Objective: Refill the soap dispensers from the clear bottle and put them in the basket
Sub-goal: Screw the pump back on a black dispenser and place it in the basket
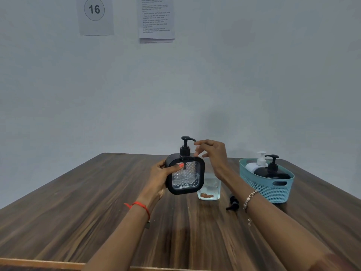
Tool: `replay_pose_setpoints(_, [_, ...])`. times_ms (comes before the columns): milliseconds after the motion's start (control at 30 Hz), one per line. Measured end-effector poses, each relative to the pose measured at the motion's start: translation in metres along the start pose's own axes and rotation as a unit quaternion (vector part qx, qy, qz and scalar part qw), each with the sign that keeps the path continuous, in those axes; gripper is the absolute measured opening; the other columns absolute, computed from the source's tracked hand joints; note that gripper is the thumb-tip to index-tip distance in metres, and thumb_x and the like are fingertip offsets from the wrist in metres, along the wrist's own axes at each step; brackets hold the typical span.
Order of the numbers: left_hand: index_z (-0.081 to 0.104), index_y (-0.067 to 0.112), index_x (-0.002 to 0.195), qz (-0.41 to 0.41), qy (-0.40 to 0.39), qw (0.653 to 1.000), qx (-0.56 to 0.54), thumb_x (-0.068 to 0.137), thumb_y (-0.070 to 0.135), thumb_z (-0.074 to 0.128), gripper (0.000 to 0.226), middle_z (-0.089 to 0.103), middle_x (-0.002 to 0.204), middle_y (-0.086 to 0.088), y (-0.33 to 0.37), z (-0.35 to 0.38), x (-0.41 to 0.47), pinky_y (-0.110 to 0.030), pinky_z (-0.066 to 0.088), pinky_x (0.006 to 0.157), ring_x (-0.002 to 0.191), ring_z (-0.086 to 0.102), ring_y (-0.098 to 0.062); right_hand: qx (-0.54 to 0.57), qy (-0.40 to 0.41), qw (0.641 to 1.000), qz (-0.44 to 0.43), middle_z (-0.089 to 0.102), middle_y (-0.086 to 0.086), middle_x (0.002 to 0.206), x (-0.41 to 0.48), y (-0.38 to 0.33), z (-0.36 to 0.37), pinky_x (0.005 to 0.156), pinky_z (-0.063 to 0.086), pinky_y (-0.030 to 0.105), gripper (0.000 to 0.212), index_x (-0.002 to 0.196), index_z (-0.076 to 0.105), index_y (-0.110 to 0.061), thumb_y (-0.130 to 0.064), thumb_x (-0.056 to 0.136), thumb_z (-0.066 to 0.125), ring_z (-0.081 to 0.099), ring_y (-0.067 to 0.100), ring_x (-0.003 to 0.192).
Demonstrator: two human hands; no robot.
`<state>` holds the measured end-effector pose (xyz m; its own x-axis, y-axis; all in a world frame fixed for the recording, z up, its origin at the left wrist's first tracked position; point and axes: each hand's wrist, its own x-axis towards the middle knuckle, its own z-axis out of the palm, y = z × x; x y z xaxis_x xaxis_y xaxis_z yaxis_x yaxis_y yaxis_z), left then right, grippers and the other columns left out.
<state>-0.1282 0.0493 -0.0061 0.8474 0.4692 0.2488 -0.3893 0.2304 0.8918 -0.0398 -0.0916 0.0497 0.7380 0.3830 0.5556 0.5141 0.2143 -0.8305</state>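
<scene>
Square dispenser (185,178): black frame with a clear patterned window, upright, lifted off the table (88,212).
Left hand (160,178): grips the dispenser's side at 9 o'clock, thumb across the front window.
Right hand (214,153): at 2 o'clock of the dispenser, fingers loosely spread beside the spout tip; contact unclear.
Clear bottle (211,189): stands on the table just behind the dispenser at 4 o'clock, partly hidden.
Loose pump (232,204): black, lying on the table at 5 o'clock of the bottle.
Basket (273,191): teal, at 3 o'clock of the bottle, holding a white dispenser (257,165) and a black dispenser (273,171).
Wall at 12 o'clock: a sheet marked 16 (94,14) and a printed sheet (156,16).
</scene>
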Motion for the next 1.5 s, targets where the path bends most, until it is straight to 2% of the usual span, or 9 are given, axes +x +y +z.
replay_pose_setpoints(100, [0.065,0.007,0.099,-0.004,-0.003,1.0,0.003,0.047,0.01,0.081,0.054,0.075,0.073,0.002,0.0,0.001,0.0,-0.025,0.055,0.052,0.067,0.072,-0.014,0.017,-0.051,0.998,0.025,0.068,0.001,0.079,0.001,0.003,0.0,0.06,0.047,0.017,0.014,0.084,0.07,-0.008,0.001,0.076,0.062,0.064,-0.002,0.066])
replay_pose_setpoints(200, [0.065,0.006,0.098,-0.006,-0.005,1.0,0.0,0.048,0.008,0.081,0.053,0.075,0.073,0.0,-0.002,0.003,0.001,-0.025,0.055,0.052,0.067,0.072,-0.015,0.033,-0.127,0.99,0.054,0.07,0.002,0.087,0.002,0.004,0.001,0.064,0.051,0.014,0.026,0.102,0.067,-0.004,0.002,0.077,0.065,0.068,0.007,0.074])
replay_pose_setpoints(400, [0.065,0.006,0.095,-0.005,-0.005,1.0,0.01,0.062,-0.001,0.076,0.035,0.074,0.07,0.001,-0.004,0.001,0.001,-0.024,0.054,0.051,0.064,0.071,-0.013,-0.034,-0.113,0.993,0.024,0.065,-0.004,0.064,0.004,0.007,0.002,0.057,0.051,0.015,0.021,0.082,0.071,-0.022,-0.014,0.066,0.081,0.064,0.008,0.059])
replay_pose_setpoints(500, [0.065,0.005,0.098,-0.009,-0.007,1.0,0.005,0.064,-0.001,0.075,0.036,0.074,0.07,0.001,-0.003,0.0,0.001,-0.024,0.054,0.051,0.064,0.071,-0.013,-0.054,-0.145,0.988,0.022,0.07,-0.001,0.078,0.005,0.008,0.002,0.062,0.052,0.015,0.017,0.088,0.072,-0.023,-0.026,0.072,0.077,0.067,0.01,0.07])
replay_pose_setpoints(633, [0.064,0.003,0.102,-0.019,-0.015,1.0,0.012,0.065,-0.003,0.074,0.039,0.074,0.073,-0.001,-0.004,-0.002,0.002,-0.026,0.055,0.054,0.067,0.071,-0.015,-0.017,-0.195,0.98,0.036,0.073,0.001,0.092,0.007,0.003,0.0,0.076,0.053,0.017,0.018,0.094,0.071,-0.018,-0.01,0.078,0.07,0.069,0.012,0.087])
replay_pose_setpoints(933, [0.066,0.007,0.089,0.009,0.023,1.0,0.013,0.063,-0.008,0.075,0.031,0.073,0.066,0.0,-0.012,0.009,0.001,-0.023,0.053,0.049,0.059,0.07,-0.015,-0.093,-0.002,0.996,-0.011,0.062,-0.018,0.053,-0.003,0.008,0.02,0.044,0.039,0.001,0.02,0.063,0.068,-0.02,-0.013,0.057,0.086,0.06,-0.009,0.048])
replay_pose_setpoints(1067, [0.066,0.004,0.093,0.004,0.013,1.0,0.019,0.064,-0.01,0.074,0.033,0.074,0.068,-0.001,-0.011,0.005,0.0,-0.024,0.054,0.051,0.061,0.07,-0.016,-0.086,-0.078,0.993,0.008,0.067,-0.013,0.068,-0.001,0.01,0.01,0.052,0.044,0.004,0.017,0.074,0.069,-0.02,-0.018,0.064,0.083,0.064,-0.007,0.059])
replay_pose_setpoints(1233, [0.064,-0.001,0.1,-0.022,-0.023,0.999,0.003,0.066,-0.01,0.071,0.036,0.074,0.072,-0.004,-0.005,0.003,-0.001,-0.025,0.055,0.055,0.066,0.071,-0.016,0.025,-0.196,0.978,0.072,0.072,0.005,0.093,0.005,0.005,-0.002,0.07,0.053,0.015,0.025,0.102,0.068,-0.001,-0.002,0.077,0.068,0.07,0.011,0.083])
replay_pose_setpoints(1500, [0.066,0.001,0.091,-0.021,0.006,1.0,-0.022,0.068,-0.014,0.066,0.027,0.072,0.062,-0.004,-0.009,0.008,-0.003,-0.024,0.054,0.048,0.056,0.069,-0.015,-0.056,-0.068,0.996,0.031,0.07,0.005,0.077,-0.003,0.008,0.016,0.056,0.051,0.01,0.018,0.087,0.071,-0.004,-0.003,0.07,0.076,0.067,0.003,0.058])
